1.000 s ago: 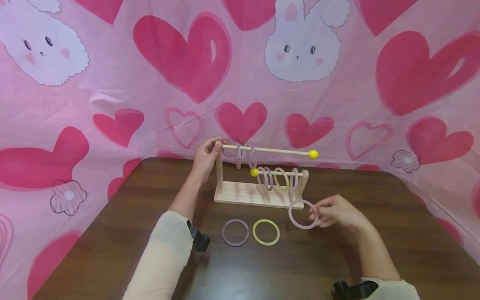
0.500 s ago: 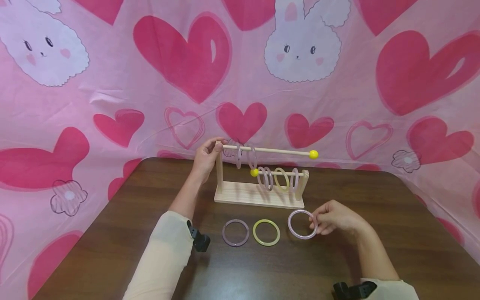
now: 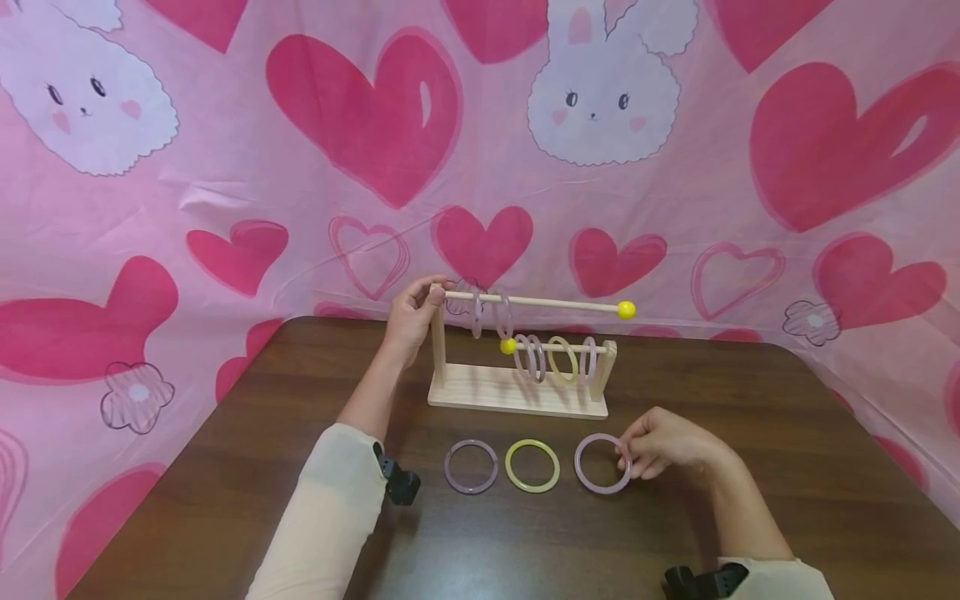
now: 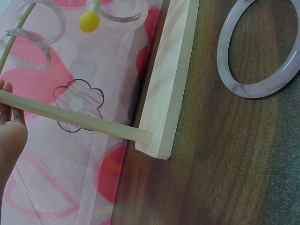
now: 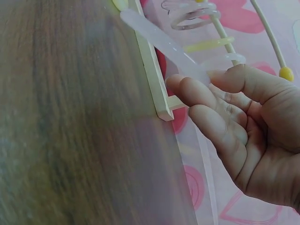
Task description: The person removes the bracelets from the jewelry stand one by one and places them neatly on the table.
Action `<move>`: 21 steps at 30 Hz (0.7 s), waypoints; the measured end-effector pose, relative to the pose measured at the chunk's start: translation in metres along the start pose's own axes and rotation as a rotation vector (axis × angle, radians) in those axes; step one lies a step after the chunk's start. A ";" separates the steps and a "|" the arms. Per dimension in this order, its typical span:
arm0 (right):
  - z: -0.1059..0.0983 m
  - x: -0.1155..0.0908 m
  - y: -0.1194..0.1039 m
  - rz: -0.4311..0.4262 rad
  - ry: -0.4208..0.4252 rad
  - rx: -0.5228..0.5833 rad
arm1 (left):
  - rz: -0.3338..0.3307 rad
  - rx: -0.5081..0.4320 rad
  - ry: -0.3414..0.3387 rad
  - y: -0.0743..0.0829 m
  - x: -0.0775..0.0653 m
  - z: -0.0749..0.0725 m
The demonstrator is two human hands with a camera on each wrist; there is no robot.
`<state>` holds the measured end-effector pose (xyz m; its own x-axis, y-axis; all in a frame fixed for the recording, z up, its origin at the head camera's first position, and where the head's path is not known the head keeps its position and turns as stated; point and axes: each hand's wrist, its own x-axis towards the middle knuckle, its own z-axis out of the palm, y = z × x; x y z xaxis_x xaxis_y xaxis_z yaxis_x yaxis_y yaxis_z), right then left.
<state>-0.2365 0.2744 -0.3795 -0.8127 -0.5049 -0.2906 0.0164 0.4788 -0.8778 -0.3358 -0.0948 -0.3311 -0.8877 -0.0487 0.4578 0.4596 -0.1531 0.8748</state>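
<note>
My left hand point(image 3: 411, 321) grips the top of the tall left post of a wooden bangle stand point(image 3: 517, 390), thumb in front. In the left wrist view its fingers point(image 4: 5, 105) show behind the post. Between thumb and fingertips my right hand point(image 3: 666, 442) pinches a pale purple bangle point(image 3: 578, 467) by its right side, low over the table. The right wrist view shows this bangle point(image 5: 161, 42) nearly edge-on and tilted. Left of it, a yellow-green bangle point(image 3: 532, 442) and a darker purple bangle point(image 3: 471, 442) lie flat in a row before the stand.
Two pale bangles hang on the upper rod point(image 3: 562, 302), which ends in a yellow ball point(image 3: 626, 310). Several bangles, one yellow point(image 3: 553, 360), hang on the lower rod, tipped with another yellow ball point(image 3: 508, 346). A pink heart-patterned cloth point(image 3: 480, 175) stands behind the brown table point(image 3: 300, 400).
My right hand has brought the pale purple bangle down and toward me, from in front of the stand's right end to beside the yellow-green bangle. The left hand stays on the post.
</note>
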 end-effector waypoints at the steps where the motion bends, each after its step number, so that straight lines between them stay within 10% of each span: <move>1: 0.001 0.000 0.000 0.008 0.004 0.000 | 0.001 -0.003 -0.002 0.000 0.000 0.000; 21: 0.005 0.004 -0.002 0.123 0.141 -0.096 | 0.001 -0.001 -0.011 -0.001 -0.001 -0.001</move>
<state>-0.2372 0.2676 -0.3807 -0.8814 -0.3364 -0.3316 0.0705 0.6005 -0.7965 -0.3359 -0.0956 -0.3324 -0.8870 -0.0382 0.4603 0.4603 -0.1542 0.8742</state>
